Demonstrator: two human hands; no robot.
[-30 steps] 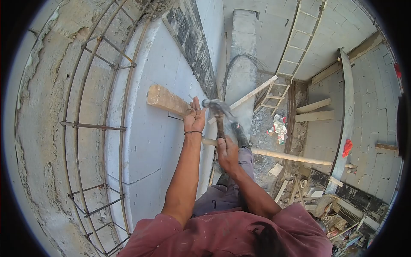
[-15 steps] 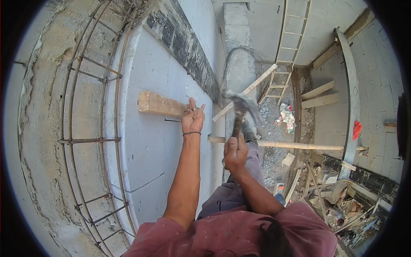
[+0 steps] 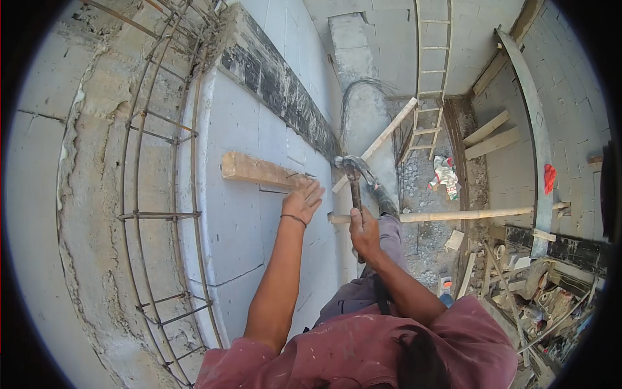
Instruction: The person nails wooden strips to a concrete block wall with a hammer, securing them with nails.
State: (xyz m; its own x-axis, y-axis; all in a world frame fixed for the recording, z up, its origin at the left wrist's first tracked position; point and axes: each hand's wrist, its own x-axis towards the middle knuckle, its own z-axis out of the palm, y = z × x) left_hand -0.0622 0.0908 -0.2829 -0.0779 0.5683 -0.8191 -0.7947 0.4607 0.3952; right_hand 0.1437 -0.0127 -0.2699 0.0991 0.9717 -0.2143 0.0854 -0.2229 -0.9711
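A pale block wall (image 3: 232, 233) rises at left beside one rebar cage (image 3: 162, 214), with one ladder (image 3: 434, 47) far off and two boards (image 3: 494, 142) at right. One wooden block (image 3: 259, 170) lies against the pale wall. By its right end is the left hand (image 3: 304, 200), fingers stretched and slightly apart; whether they touch the wood I cannot tell. The right hand (image 3: 365, 232) has its fingers clamped around the handle of one hammer (image 3: 354, 188), whose head sits just right of the left hand.
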